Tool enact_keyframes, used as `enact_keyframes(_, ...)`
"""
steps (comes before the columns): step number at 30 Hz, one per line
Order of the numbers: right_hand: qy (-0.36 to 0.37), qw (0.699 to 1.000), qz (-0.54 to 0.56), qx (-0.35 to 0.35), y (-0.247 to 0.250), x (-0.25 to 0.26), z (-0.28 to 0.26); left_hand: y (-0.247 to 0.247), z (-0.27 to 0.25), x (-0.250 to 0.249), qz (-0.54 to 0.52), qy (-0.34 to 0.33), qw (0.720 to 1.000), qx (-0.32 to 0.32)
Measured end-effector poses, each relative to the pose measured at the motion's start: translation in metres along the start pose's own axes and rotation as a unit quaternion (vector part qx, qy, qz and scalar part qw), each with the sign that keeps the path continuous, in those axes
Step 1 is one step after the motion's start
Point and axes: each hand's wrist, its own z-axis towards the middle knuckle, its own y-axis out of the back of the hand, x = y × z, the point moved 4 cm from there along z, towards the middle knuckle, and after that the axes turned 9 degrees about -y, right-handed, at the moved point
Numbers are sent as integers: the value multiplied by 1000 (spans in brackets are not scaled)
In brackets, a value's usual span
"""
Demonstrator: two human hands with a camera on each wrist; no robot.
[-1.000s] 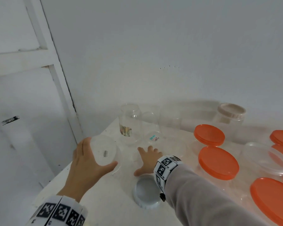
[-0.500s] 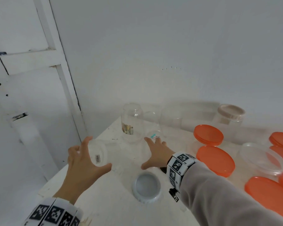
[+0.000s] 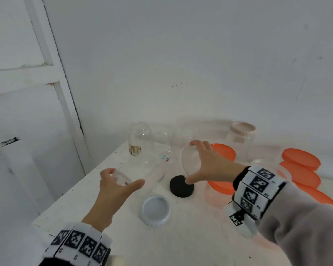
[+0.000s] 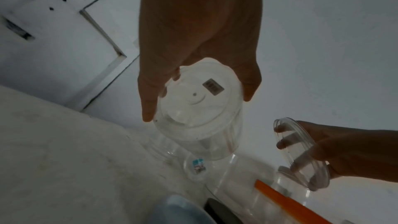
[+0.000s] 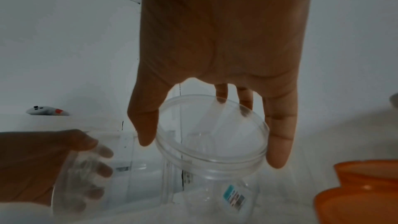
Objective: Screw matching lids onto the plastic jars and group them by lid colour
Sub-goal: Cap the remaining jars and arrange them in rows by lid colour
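Overhead, your left hand (image 3: 113, 189) grips the clear jar (image 3: 142, 174) tilted above the surface (image 3: 181, 237), your right hand (image 3: 210, 166) holds the clear lid (image 3: 189, 162) upright beside it; left wrist: fingers (image 4: 148, 98) clasp the jar base; right wrist: fingers (image 5: 280, 135) pinch the lid rim.

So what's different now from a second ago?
The right hand, resting open on the table a second ago, has reached forward and picked up a clear round plastic lid, uncovering a black round lid. The left hand has tipped its clear plastic jar on its side, mouth towards the lid. The white-rimmed lid and orange lids stayed put.
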Motion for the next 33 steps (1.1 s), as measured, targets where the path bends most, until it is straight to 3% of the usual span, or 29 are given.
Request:
enact_keyframes(6,-16,1000,5,-13,25,-26,-28,-41,-18,-10,-149,60,979,123)
enact_keyframes(10,-20,1000,12,-8,37,-38,-47,-65,-28,-13,-188,53,966,170)
enact_keyframes(17,-24,999,34,2,55,-61,-69,-107,-57,-17,-243,56,947,200)
enact_keyframes(24,-21,999,29,5,67,-80,-81,-128,-72,-21,-51,-43,969,239)
enact_keyframes(33,-21,998,-8,57,59,-86,-89,-140,-65,10,38,-35,955,293)
